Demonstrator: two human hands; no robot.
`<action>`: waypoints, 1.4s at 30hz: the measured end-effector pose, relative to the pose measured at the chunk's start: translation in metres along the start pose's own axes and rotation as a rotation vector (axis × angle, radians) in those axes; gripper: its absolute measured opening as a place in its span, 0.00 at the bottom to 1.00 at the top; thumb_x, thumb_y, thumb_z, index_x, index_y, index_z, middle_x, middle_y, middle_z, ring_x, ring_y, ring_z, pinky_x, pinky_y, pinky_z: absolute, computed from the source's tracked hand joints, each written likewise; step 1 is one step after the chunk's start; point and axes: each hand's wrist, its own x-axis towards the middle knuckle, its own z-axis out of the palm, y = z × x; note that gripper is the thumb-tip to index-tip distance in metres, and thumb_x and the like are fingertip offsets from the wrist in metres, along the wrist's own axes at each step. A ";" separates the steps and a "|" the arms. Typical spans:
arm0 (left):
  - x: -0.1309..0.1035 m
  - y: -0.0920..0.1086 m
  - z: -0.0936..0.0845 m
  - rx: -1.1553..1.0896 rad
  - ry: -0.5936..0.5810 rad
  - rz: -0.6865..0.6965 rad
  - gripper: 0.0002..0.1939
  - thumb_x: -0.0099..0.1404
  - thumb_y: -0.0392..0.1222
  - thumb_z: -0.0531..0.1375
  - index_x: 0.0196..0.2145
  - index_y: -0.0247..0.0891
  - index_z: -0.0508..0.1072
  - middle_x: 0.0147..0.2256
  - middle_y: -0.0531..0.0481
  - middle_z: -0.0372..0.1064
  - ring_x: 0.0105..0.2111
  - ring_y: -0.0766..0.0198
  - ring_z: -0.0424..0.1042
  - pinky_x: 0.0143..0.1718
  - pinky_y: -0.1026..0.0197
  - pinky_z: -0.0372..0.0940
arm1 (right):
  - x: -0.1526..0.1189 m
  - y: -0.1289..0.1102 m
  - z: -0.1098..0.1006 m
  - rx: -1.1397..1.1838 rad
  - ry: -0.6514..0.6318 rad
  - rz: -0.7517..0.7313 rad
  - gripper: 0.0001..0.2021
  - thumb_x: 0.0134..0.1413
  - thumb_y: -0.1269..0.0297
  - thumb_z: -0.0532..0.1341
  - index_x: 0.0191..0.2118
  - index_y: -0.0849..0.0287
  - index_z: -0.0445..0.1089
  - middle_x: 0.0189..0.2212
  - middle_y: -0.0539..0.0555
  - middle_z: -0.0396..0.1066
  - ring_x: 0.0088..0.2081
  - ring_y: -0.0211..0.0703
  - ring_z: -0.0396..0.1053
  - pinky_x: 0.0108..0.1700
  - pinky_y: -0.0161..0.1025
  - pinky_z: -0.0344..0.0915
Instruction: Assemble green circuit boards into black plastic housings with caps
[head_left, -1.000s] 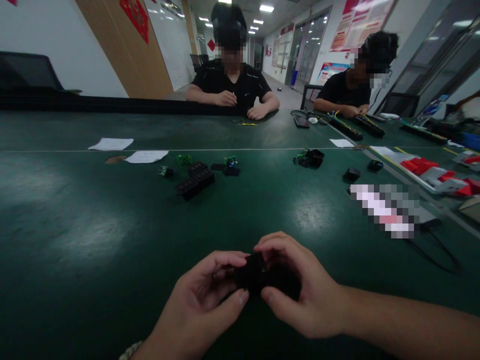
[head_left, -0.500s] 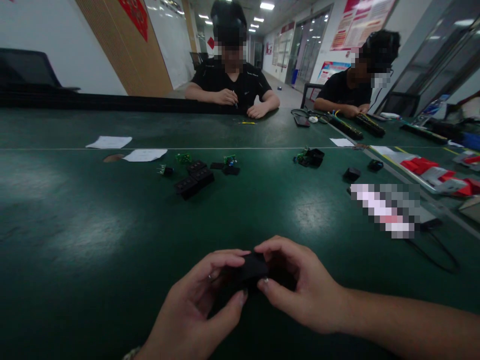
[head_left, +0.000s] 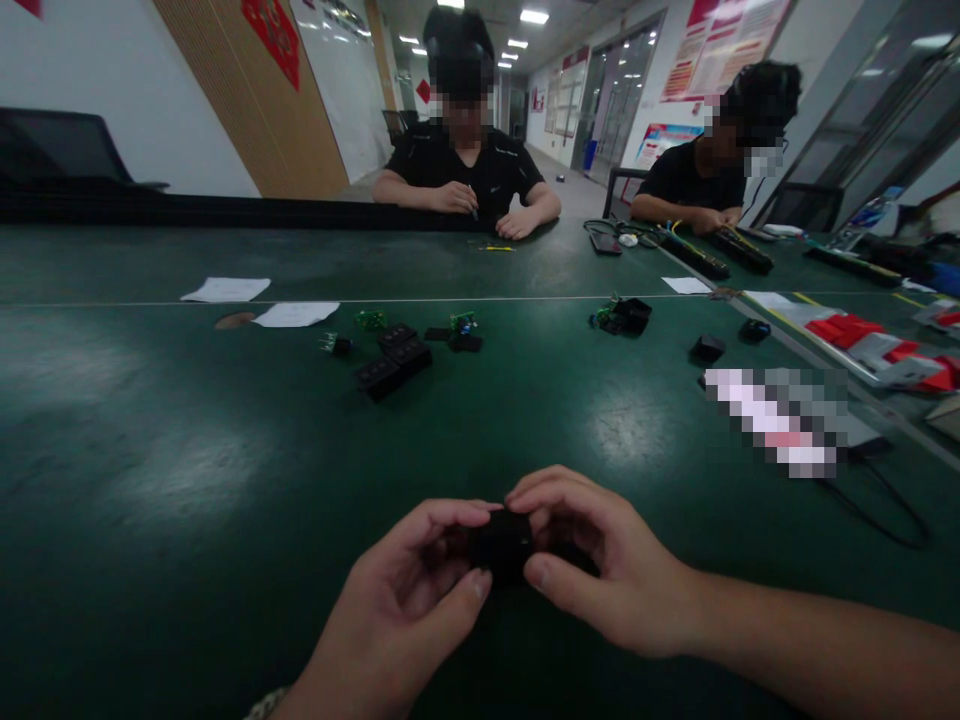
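Between my two hands is a small black box-shaped plastic part [head_left: 504, 540], held low over the near side of the green table. My left hand [head_left: 424, 575] grips its left side, thumb below and forefinger along the top edge. On the right side, my right hand [head_left: 592, 560] curls round it, with fingertips at the upper edge and the thumb close to the lower right corner. The fingers hide parts of its sides, and its dark face shows little detail.
Several black housings [head_left: 394, 365] and green circuit boards [head_left: 463, 323] lie ahead on the green table [head_left: 247, 520]. Further right are another black part [head_left: 707, 348], a blurred-out device with a cable [head_left: 885, 510] and red-and-silver packaging [head_left: 847, 335]. Two people sit across the table, hands on small items.
The black part has turned slightly in my fingers, so a different face shows. My right thumb has shifted a little to the right. The view has moved slightly.
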 end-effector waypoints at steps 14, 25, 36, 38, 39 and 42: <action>0.008 0.004 -0.005 -0.389 -0.149 -0.179 0.16 0.63 0.55 0.71 0.42 0.42 0.86 0.36 0.43 0.86 0.31 0.54 0.82 0.33 0.56 0.78 | 0.000 0.003 -0.004 0.098 0.063 0.096 0.23 0.58 0.66 0.70 0.57 0.52 0.66 0.41 0.52 0.74 0.41 0.40 0.75 0.44 0.41 0.75; 0.009 -0.002 -0.008 -0.319 -0.114 -0.147 0.15 0.64 0.52 0.71 0.44 0.42 0.85 0.40 0.43 0.83 0.34 0.53 0.81 0.35 0.55 0.78 | 0.000 0.002 -0.001 0.049 0.069 0.005 0.18 0.58 0.69 0.69 0.53 0.53 0.68 0.41 0.52 0.74 0.41 0.41 0.76 0.45 0.41 0.76; 0.009 -0.004 -0.008 -0.144 -0.060 -0.089 0.16 0.59 0.39 0.75 0.45 0.42 0.81 0.46 0.46 0.80 0.43 0.56 0.80 0.44 0.60 0.76 | -0.002 0.008 -0.002 -0.210 0.078 -0.262 0.31 0.51 0.72 0.73 0.60 0.49 0.66 0.47 0.54 0.68 0.45 0.44 0.73 0.46 0.42 0.74; 0.010 -0.002 -0.007 -0.152 -0.062 -0.086 0.15 0.59 0.39 0.75 0.44 0.42 0.81 0.44 0.47 0.81 0.42 0.58 0.80 0.43 0.61 0.76 | -0.002 0.006 -0.003 -0.267 0.054 -0.306 0.32 0.51 0.71 0.73 0.61 0.50 0.66 0.46 0.54 0.68 0.44 0.44 0.72 0.44 0.42 0.74; 0.010 -0.002 -0.006 -0.156 -0.062 -0.089 0.14 0.60 0.39 0.75 0.44 0.43 0.82 0.43 0.48 0.81 0.42 0.58 0.80 0.43 0.62 0.76 | -0.002 0.005 -0.004 -0.290 0.035 -0.327 0.33 0.51 0.71 0.74 0.62 0.50 0.66 0.46 0.55 0.67 0.44 0.45 0.72 0.44 0.42 0.74; 0.010 -0.001 -0.005 -0.171 -0.068 -0.102 0.13 0.60 0.39 0.75 0.43 0.44 0.81 0.41 0.49 0.82 0.41 0.58 0.81 0.41 0.62 0.77 | -0.004 0.002 -0.004 -0.322 -0.017 -0.351 0.37 0.50 0.72 0.73 0.65 0.52 0.64 0.50 0.58 0.66 0.45 0.46 0.72 0.45 0.43 0.76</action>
